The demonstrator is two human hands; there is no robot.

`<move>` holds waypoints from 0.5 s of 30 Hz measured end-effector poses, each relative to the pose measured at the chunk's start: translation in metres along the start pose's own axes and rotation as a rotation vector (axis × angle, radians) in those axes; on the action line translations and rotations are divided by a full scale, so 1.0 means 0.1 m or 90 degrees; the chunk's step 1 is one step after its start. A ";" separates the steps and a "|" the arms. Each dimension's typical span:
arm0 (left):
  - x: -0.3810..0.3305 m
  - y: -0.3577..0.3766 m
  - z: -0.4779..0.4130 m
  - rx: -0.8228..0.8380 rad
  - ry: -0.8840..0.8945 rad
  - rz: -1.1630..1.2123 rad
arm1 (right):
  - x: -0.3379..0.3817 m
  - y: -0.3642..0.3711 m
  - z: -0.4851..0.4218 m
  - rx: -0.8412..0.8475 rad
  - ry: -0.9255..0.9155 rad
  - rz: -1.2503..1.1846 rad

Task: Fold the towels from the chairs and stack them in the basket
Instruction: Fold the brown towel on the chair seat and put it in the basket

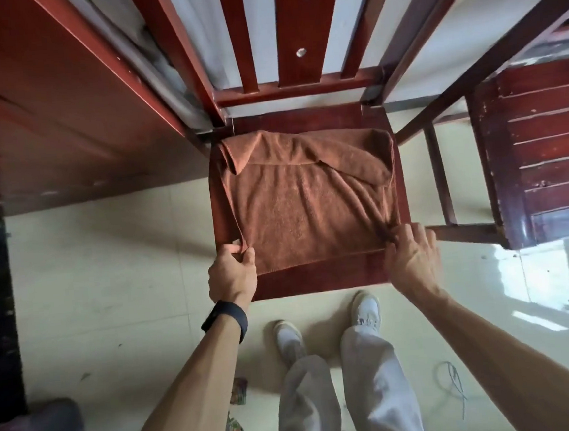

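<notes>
a pale glossy tiled floor (108, 265) lies open to the left of the seat and in front of it, where the person's feet stand. a large red-brown wooden panel (44, 116) runs along the far left. a dark red slatted wooden chair (546, 158) stands close on the right, its lower rail just beside the right hand. the red-brown wooden chair (316, 281) in the middle carries the task's thing: a brown terry towel (303, 206) spread on its seat, far edge flopped back over itself in a loose roll, near edge parallel to the seat's front edge with a bare strip of wood showing. the left hand (232, 275) has its grip closed, pinching the towel's near-left corner. the right hand (412, 255) pinches the gathered creases at the near-right corner, fingers fairly straight. a black wristband (225, 320) circles the left wrist.
</notes>
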State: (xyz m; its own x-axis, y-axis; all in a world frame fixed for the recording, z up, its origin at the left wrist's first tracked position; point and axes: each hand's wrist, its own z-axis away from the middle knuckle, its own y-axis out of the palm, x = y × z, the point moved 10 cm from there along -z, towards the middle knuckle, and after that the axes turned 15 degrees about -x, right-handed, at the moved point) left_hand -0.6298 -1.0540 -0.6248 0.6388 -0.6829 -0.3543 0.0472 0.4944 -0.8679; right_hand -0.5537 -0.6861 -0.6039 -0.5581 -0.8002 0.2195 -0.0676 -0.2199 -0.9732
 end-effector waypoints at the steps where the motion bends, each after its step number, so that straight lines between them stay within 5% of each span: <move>1: 0.11 -0.03 0.10 0.019 -0.018 0.003 | -0.09 0.03 0.15 0.028 0.028 -0.015; 8: 0.66 0.06 0.52 0.257 -0.254 0.198 | -0.58 0.01 0.54 0.073 0.319 -0.141; 15: 0.60 -0.04 0.44 0.257 -0.208 0.162 | -0.56 0.12 0.54 0.203 0.520 -0.328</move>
State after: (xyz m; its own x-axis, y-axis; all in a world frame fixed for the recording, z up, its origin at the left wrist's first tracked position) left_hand -0.5583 -1.0733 -0.6271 0.8696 -0.3451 -0.3531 0.1087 0.8314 -0.5449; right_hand -0.4784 -0.6746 -0.6241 -0.9257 0.0330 0.3769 -0.3020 -0.6644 -0.6836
